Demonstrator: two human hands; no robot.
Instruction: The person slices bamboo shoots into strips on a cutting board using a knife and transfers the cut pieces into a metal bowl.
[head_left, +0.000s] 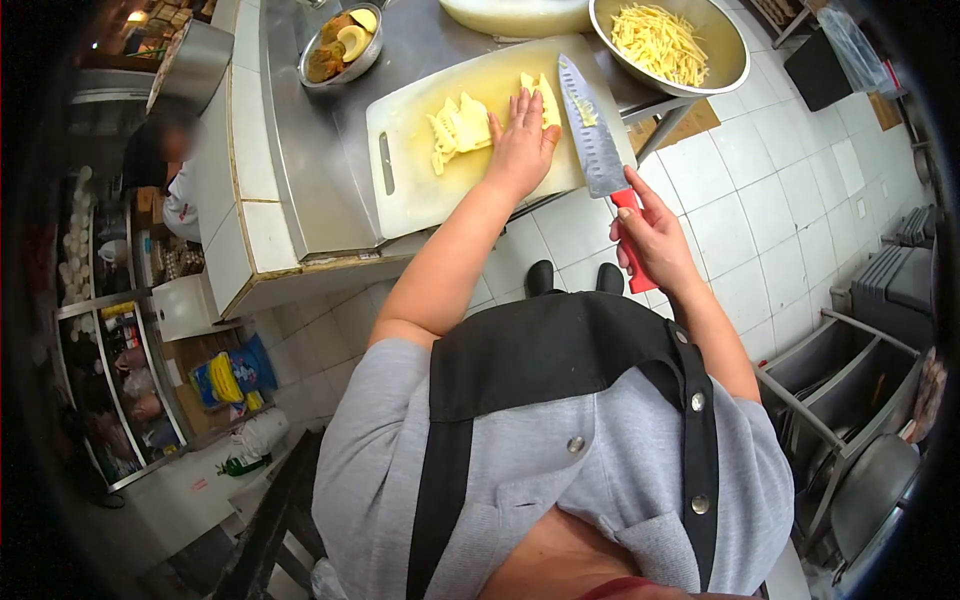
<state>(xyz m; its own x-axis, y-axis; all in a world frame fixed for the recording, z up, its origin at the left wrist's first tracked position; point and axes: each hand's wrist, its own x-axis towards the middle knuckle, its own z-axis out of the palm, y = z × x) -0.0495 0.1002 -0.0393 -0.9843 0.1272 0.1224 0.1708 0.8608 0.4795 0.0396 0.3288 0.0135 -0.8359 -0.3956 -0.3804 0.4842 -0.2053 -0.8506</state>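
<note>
On the white cutting board, my left hand lies with fingers spread over pale yellow cut pieces. More of these pieces show beyond its fingertips. My right hand is wrapped round the red handle of a large knife. The blade points away from me at the board's right side, with yellow bits stuck to it. A metal bowl of thin yellow strips stands behind the knife, at the upper right.
At the upper left of the steel counter is a small metal bowl with food pieces. Another person is at the far left by shelves. A black bin and a metal rack stand on the right.
</note>
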